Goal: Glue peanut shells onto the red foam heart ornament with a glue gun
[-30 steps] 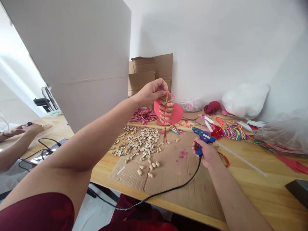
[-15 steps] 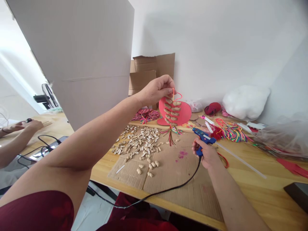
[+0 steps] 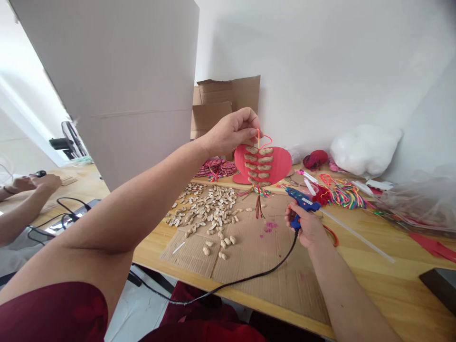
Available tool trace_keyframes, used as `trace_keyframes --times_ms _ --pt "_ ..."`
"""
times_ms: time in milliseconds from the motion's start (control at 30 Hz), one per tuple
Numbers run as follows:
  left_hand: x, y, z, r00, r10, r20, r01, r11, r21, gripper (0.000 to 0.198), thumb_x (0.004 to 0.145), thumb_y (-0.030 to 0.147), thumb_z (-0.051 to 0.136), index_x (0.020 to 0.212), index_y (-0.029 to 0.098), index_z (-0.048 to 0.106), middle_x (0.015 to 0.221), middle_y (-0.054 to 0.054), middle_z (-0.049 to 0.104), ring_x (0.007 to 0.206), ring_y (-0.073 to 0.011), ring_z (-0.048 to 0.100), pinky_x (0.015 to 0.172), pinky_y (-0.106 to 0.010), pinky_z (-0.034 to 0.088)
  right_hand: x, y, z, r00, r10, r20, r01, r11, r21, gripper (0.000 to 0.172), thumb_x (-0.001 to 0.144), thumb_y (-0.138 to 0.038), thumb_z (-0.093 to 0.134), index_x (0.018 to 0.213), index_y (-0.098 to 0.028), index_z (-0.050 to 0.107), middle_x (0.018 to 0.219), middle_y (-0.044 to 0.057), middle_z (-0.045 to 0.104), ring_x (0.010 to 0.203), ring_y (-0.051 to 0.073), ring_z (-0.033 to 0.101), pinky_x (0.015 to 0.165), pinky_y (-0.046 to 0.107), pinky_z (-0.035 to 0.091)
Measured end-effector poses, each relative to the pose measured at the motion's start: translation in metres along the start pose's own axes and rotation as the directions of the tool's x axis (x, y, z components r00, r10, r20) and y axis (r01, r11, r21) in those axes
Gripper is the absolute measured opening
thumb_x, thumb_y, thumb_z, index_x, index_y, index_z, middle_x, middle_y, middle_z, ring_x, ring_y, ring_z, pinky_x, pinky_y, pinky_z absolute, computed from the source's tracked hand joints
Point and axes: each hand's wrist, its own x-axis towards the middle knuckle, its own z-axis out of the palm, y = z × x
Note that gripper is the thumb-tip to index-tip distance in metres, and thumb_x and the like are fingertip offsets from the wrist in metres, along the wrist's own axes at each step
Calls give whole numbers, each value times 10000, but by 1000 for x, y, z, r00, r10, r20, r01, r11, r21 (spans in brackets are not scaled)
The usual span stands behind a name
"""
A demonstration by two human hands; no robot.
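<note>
Pinched in the fingers of my left hand (image 3: 238, 127) is the orange cord loop (image 3: 265, 142) of a hanging ornament. The ornament is a red heart-shaped panel (image 3: 281, 165) with two columns of peanut shells (image 3: 264, 167) down its middle, and thin cords (image 3: 258, 204) dangle below it. My right hand (image 3: 304, 227) is wrapped round the grip of a blue glue gun (image 3: 302, 202), its nozzle pointing up and left, below and to the right of the heart. A long clear glue stick (image 3: 356, 234) sticks out of the gun's back, and a black cable (image 3: 245, 281) runs from its handle.
Peanut shells (image 3: 206, 206) and several whole peanuts (image 3: 225, 242) lie on a cardboard sheet (image 3: 249, 266). Colourful cords (image 3: 345, 192), red yarn (image 3: 315, 160) and a bag of white stuffing (image 3: 365, 149) stand behind on the right. A grey panel (image 3: 142, 80) separates off another person's hands (image 3: 44, 180).
The heart ornament has turned on its cord to face me more fully, showing wider. My left hand has shifted very slightly; my right hand keeps the glue gun nearly still.
</note>
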Motion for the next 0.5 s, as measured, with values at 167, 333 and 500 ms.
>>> trace_keyframes --times_ms 167,333,500 --pt "2 2 0 1000 -14 -24 13 998 -60 165 898 -4 660 909 145 590 859 -32 683 857 -161 735 807 -320 641 6 3 -3 999 40 -27 -41 998 -57 160 893 -238 772 822 -175 643 691 -12 633 560 100 582 444 176 461" --pt "3 4 -1 1000 -3 -12 3 1000 17 150 926 9 624 907 151 578 890 -48 708 846 -150 731 814 -323 641 15 9 -6 995 81 -58 -88 987 -133 234 1019 -341 667 1157 -152 664 1027 43 682 791 139 662 665 279 594" --pt "2 3 -3 1000 12 -3 -12 998 55 109 959 70 618 925 164 573 913 -42 718 877 -157 745 827 -332 651 20 13 -8 995 78 -64 -88 984 -158 338 1012 -370 672 1277 -160 647 1225 94 677 1015 217 694 850 404 624"
